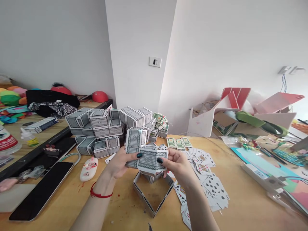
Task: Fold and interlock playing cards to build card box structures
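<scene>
My left hand (122,162) and my right hand (178,163) grip a folded playing-card structure (149,159) from its two sides, both thumbs lying on its patterned front. The piece has grey-and-white card backs and a taller part at its left. Just below it on the table, a diamond-shaped frame of folded cards (154,212) stands with an open middle. Behind my hands rises a large stack of folded card blocks (101,125). Loose playing cards (214,189) lie spread face up to the right of my right hand.
A white mouse (88,169) and a black tablet (43,191) lie at the left. Green card packs (179,143) sit behind the loose cards. At the right are a power strip (263,178), a blue sheet (247,160) and a white box (201,123) of clutter.
</scene>
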Action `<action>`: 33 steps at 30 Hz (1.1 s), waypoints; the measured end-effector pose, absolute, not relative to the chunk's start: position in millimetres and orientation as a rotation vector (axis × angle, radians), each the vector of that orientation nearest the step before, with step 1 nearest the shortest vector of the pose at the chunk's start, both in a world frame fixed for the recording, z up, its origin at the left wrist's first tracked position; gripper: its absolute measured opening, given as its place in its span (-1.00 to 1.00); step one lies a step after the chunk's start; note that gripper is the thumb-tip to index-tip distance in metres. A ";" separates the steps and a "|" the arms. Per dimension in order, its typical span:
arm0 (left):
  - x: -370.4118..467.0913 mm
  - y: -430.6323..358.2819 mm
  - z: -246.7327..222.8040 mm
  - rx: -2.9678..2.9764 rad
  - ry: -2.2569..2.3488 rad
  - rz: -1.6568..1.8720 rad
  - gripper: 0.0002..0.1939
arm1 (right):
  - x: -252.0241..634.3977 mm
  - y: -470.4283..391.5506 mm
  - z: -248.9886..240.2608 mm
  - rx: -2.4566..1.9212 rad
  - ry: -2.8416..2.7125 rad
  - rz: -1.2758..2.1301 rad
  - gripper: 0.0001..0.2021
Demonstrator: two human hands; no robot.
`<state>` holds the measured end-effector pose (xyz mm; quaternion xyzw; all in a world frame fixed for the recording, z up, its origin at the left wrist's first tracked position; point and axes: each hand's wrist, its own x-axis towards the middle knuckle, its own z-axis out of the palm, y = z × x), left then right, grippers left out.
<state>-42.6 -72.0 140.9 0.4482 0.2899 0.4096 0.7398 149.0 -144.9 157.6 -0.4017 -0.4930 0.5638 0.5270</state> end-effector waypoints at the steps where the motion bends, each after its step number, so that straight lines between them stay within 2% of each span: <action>1: -42.4 -72.8 142.2 1.001 0.663 0.915 -0.56 | 149.5 -144.6 156.2 -1.001 -1.185 1.294 -0.75; 5: -44.6 -75.4 147.1 1.071 0.796 1.032 -0.59 | 150.9 -144.8 154.6 -1.177 -1.251 1.066 -0.80; 9: -48.4 -77.1 150.1 1.174 0.840 1.104 -0.58 | 153.8 -146.0 156.2 -1.246 -1.415 1.108 -0.86; 17: -44.5 -77.2 145.1 1.165 0.913 1.151 -0.61 | 150.8 -147.5 155.4 -1.498 -1.395 0.882 -0.76; 33: -41.7 -79.9 149.2 1.142 0.868 1.121 -0.65 | 168.4 -140.4 152.9 -1.416 -1.471 0.929 -0.74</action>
